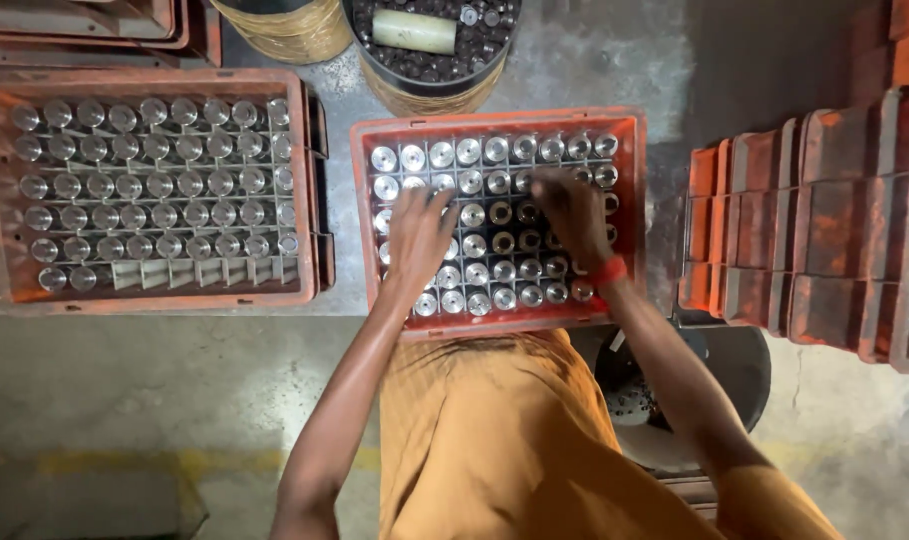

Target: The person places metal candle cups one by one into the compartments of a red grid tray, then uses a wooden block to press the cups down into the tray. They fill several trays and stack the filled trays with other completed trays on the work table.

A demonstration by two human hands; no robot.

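Both hands down in the middle orange crate [494, 124], which sits on the concrete floor [124, 400] right in front of the person. Left hand [417, 232] lies palm-down, fingers spread over the metal cylinders [471, 272] on the crate's left side; touching their tops, can't tell if it's gripping one. Right hand [566, 210] has fingers curled onto the cylinders near the right-centre, looks pinched on something, but motion blur hides it, so can't tell.

Cylinders stand upright in a grid insert, long axis vertical, end faces pointing up at the camera. Some show a solid shiny face, a patch in the middle shows dark bored ends.

Risks, my read: cells are tight, so a tilted part could jam or knock its neighbour; a slip drops metal on metal and dings a face; mixed faces-up may mean wrong orientation in some cells.

Second filled crate [154, 190] to the left, stacked crates [804, 230] right, round bins [429, 50] of parts behind.
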